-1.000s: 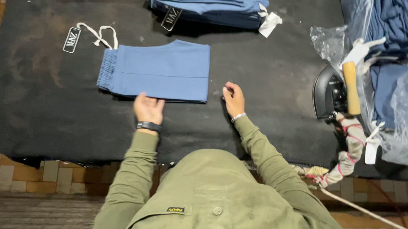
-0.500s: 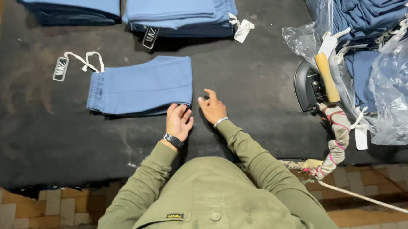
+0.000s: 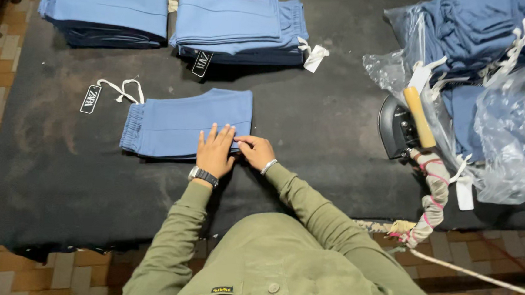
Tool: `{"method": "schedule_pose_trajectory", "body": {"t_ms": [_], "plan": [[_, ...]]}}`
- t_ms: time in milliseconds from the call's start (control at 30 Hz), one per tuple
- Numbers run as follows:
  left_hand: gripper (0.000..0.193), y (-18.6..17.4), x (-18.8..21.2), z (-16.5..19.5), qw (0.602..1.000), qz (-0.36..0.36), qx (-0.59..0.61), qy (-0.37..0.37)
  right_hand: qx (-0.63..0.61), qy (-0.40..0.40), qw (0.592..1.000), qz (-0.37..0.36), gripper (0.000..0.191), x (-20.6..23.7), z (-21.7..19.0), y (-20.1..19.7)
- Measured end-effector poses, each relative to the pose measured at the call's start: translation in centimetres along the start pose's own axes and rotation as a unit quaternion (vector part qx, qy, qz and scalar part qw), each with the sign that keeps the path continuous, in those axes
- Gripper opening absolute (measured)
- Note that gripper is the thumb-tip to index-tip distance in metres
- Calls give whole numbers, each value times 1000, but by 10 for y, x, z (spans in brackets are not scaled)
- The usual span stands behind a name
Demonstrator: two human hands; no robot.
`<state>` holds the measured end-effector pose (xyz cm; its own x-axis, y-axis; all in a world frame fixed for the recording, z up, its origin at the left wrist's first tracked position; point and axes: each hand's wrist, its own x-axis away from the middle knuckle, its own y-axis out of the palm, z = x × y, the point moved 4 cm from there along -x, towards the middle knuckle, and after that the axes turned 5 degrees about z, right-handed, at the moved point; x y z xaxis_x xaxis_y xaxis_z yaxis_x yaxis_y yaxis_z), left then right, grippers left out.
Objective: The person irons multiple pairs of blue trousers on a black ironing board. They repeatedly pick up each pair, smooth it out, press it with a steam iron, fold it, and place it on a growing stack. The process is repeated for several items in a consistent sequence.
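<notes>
Here both hands press folded blue shorts (image 3: 182, 124) — black hang tag (image 3: 90, 99) left.

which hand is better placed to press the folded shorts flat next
Left, likely. The left hand already lies flat on the shorts, fingers spread over the near corner. The right hand only touches the edge from the side.

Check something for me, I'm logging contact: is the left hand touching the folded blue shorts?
Touching. The head view shows the left hand lying flat on the near right corner of the folded blue shorts, fingers spread over the fabric.
</notes>
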<state>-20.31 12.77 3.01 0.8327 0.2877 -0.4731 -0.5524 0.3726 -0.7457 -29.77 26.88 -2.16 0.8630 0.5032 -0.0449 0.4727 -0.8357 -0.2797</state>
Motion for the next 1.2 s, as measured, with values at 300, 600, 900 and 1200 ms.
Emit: {"method": "schedule_pose_trajectory", "body": {"t_ms": [300,600,900,1200], "plan": [[38,-8,-68,108,875,-59,297,-379,-486,257,835,-32,57,13,-17,-24],[23,-69,-61,136,880,81,467,2,-690,152,706,36,79,-2,3,-138],[35,5,11,-123,890,-96,210,-393,-548,196,802,137,61,35,79,-213],[24,3,-26,-88,803,-218,399,-385,-129,137,949,255,72,-10,43,-196]]}}
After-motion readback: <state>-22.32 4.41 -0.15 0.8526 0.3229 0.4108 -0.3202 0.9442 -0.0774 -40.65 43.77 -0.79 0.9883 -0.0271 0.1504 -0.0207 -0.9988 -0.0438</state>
